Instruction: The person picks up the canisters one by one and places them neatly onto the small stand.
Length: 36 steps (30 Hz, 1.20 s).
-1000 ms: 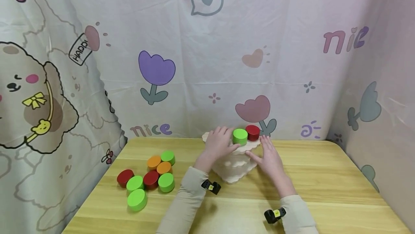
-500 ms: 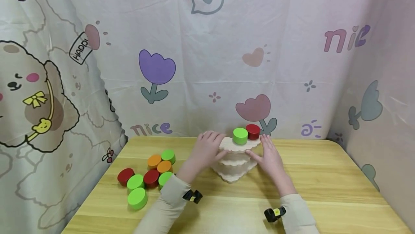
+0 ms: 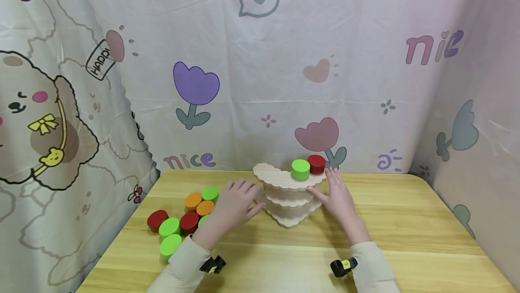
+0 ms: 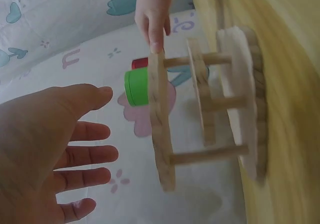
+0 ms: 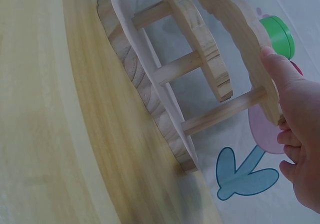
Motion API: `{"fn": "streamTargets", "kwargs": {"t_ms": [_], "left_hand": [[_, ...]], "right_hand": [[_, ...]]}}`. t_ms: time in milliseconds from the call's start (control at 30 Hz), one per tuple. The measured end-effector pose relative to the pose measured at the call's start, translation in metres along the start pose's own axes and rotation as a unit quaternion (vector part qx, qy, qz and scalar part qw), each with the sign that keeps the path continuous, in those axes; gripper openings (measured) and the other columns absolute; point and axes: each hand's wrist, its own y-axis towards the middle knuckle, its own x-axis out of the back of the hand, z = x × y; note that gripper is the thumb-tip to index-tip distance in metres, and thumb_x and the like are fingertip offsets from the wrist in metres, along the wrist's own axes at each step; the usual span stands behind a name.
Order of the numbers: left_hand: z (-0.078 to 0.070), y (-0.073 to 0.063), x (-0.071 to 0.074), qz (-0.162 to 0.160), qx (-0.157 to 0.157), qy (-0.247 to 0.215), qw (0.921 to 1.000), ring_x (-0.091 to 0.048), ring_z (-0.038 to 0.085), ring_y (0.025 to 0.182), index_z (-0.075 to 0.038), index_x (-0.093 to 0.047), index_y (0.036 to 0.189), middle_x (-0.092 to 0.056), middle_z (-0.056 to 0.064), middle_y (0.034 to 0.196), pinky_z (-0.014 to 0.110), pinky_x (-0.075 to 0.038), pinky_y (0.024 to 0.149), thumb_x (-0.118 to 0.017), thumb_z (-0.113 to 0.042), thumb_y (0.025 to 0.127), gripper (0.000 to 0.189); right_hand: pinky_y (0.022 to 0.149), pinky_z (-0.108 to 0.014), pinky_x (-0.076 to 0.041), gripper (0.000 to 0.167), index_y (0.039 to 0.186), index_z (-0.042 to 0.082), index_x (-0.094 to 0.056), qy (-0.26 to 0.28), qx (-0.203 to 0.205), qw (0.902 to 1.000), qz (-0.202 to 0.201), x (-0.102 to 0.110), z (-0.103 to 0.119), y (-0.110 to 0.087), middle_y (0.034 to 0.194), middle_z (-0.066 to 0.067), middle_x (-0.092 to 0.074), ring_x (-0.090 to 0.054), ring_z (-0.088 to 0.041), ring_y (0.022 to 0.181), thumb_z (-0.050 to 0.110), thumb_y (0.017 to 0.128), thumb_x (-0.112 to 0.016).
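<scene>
A tiered wooden stand (image 3: 284, 179) with scalloped edges and round posts stands upright on the table. On its top board sit a green disc (image 3: 300, 169) and a red disc (image 3: 316, 164), side by side. My right hand (image 3: 340, 198) grips the right edge of that top board; in the right wrist view the thumb (image 5: 282, 71) lies along the edge and the fingers go round behind it. Left of the stand, my left hand (image 3: 233, 207) is in the air, palm facing the stand, holding nothing. In the left wrist view its fingers (image 4: 87, 156) are spread and apart from the wood.
Several green, red and orange discs lie grouped on the left of the wooden table (image 3: 406, 220), among them a red disc (image 3: 157, 220) and an orange disc (image 3: 192, 201). My left forearm partly covers the group. A printed curtain (image 3: 260, 58) hangs behind the table.
My left hand has drawn back from the top of the stand, moving left and toward me, over the edge of the loose discs. The right hand keeps its place at the top board.
</scene>
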Motion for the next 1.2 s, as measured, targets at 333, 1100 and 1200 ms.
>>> {"fn": "streamTargets", "kwargs": {"t_ms": [333,1100,1200], "left_hand": [[0.030,-0.050,0.008,-0.030,0.020,0.033,0.9988,-0.062,0.023,0.098,-0.016,-0.065,0.114,-0.067,0.001,0.104,0.041,-0.047,0.080,-0.072,-0.046,0.083,0.044],[0.056,-0.147,0.032,0.050,0.176,0.052,0.9817,-0.056,0.026,0.093,-0.016,-0.064,0.104,-0.064,0.003,0.096,0.043,-0.040,0.075,-0.079,-0.045,0.075,0.044],[0.060,-0.156,0.033,0.075,0.201,0.055,0.9752,-0.055,0.027,0.094,-0.015,-0.065,0.103,-0.064,0.005,0.098,0.047,-0.041,0.076,-0.078,-0.048,0.075,0.045]], "right_hand": [[0.119,-0.054,-0.018,0.101,0.149,-0.005,-0.029,0.001,-0.004,1.0000,0.005,0.000,0.002,0.000,0.156,-0.026,-0.027,-0.017,-0.042,0.149,0.062,0.083,-0.064],[0.119,-0.055,-0.018,0.100,0.149,-0.006,-0.029,0.006,-0.007,1.0000,0.001,0.003,0.003,-0.002,0.156,-0.027,-0.027,-0.016,-0.043,0.148,0.060,0.083,-0.065],[0.119,-0.055,-0.017,0.100,0.149,-0.005,-0.029,0.011,-0.008,0.9999,0.005,0.002,0.003,-0.001,0.157,-0.026,-0.026,-0.015,-0.042,0.149,0.060,0.083,-0.065]]}}
